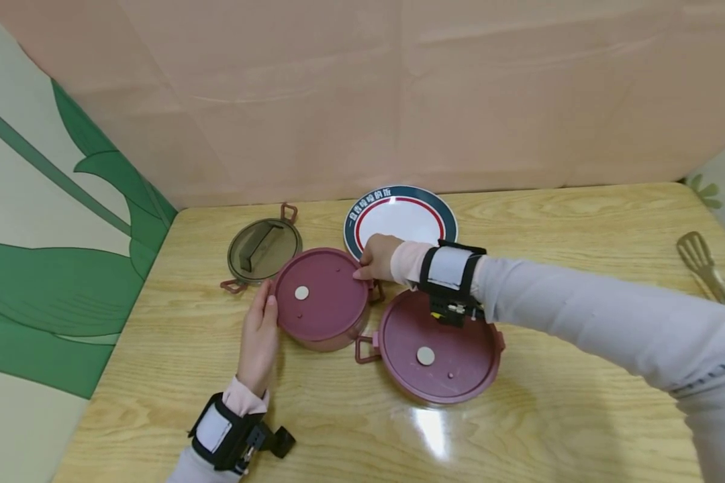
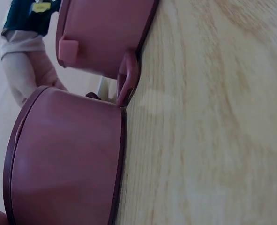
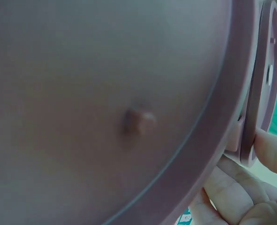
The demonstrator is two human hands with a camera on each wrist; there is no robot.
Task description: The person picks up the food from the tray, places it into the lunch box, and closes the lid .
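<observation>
A smaller maroon pot (image 1: 323, 295) stands at mid-table, its flat face with a white disc turned up. My left hand (image 1: 258, 342) holds its left side, the thumb near the rim. At its right edge my right hand (image 1: 379, 257) grips the rim, the thumb (image 3: 273, 152) over it and the fingers curled below; the handle there is partly covered. A larger maroon pot (image 1: 459, 376), likewise flat face up, sits to the right under my right forearm. Down at table level, its side handle (image 2: 128, 77) comes up to the smaller pot.
Behind the pots lies a white plate (image 1: 401, 218) with a dark blue rim, partly covered by my right hand. A brown see-through lid (image 1: 278, 251) with two red handles is at the back left. A slotted turner (image 1: 697, 258) lies at the far right.
</observation>
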